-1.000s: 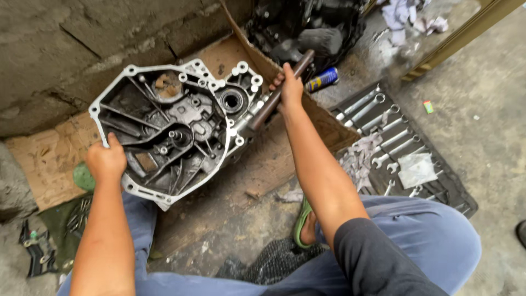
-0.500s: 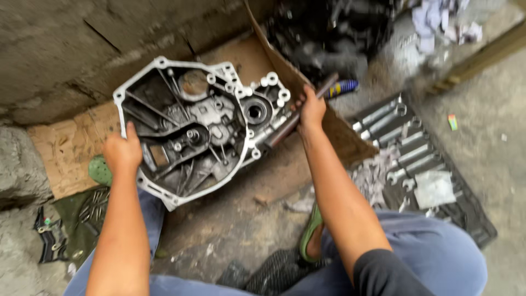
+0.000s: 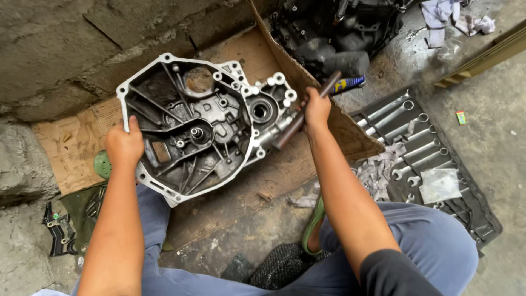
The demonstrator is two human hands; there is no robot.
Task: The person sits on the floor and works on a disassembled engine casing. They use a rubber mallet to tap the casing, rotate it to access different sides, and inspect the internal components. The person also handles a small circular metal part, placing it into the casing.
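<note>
I use the big metal casing as my landmark: it lies open side up on a sheet of cardboard spread over the floor, close against a rough concrete wall. Beyond its far right corner sits a dark, greasy engine block, with a blue and yellow spray can between the two. To the right of the casing, past the raised cardboard flap, a black tray of wrenches lies on the floor with grey rags and a clear plastic bag on it. Left of and below the casing lie a green cloth with small tools and black pliers. Nothing stands between my hands and the casing. Compared with half a second ago, the casing sits lower and more central in my view, and both hands are where they were on it. My left hand is clenched on the casing's left rim, thumb over the edge. My right hand is closed around a dark metal bar, which slants down from beside the spray can to the casing's right edge, its lower end touching the casing near the round bearing hole.
</note>
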